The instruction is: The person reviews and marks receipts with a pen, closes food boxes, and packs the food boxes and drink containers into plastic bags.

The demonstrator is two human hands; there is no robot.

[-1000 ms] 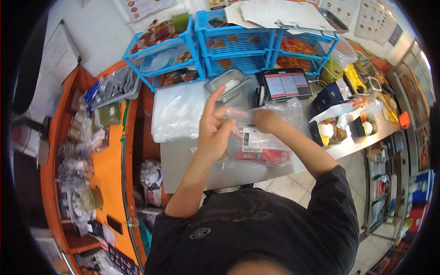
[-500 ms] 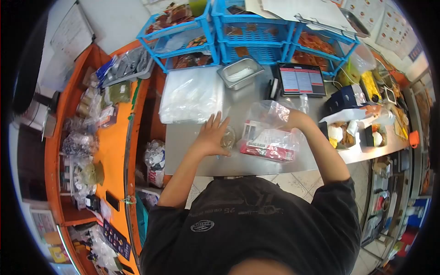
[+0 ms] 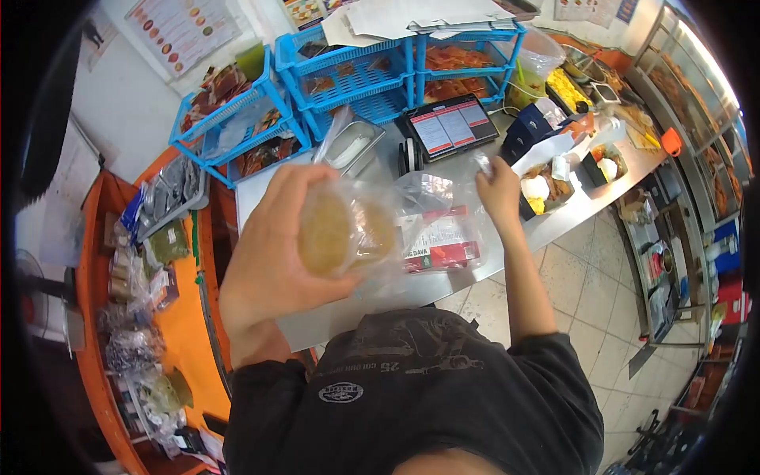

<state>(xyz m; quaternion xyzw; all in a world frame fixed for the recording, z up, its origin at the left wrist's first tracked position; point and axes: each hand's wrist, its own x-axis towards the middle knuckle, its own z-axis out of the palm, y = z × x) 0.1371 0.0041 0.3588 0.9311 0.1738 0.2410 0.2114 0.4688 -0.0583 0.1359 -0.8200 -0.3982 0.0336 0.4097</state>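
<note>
My left hand (image 3: 273, 245) is raised close to the camera, its fingers wrapped round a clear plastic bag of yellowish-green liquid (image 3: 328, 229). The bag bulges into two rounded, slightly blurred lobes. Below and to its right, a red-and-white box (image 3: 447, 245) stands on the metal table inside a clear plastic bag (image 3: 427, 186). My right hand (image 3: 499, 190) is past the box, near the tablet. Its fingers are closed at a small clear plastic item (image 3: 481, 163), whose kind I cannot make out.
Behind stand blue stacked trays (image 3: 348, 87) with packets. Near them are a tablet (image 3: 451, 127) and a metal container (image 3: 352, 146) with white contents. Open food boxes (image 3: 546, 186) sit at the right. An orange counter (image 3: 186, 317) with bagged goods runs along the left.
My left hand has picked the bag of liquid up off the table and lifted it towards the camera. My right hand has left the bagged box for the small clear item. The view has shifted.
</note>
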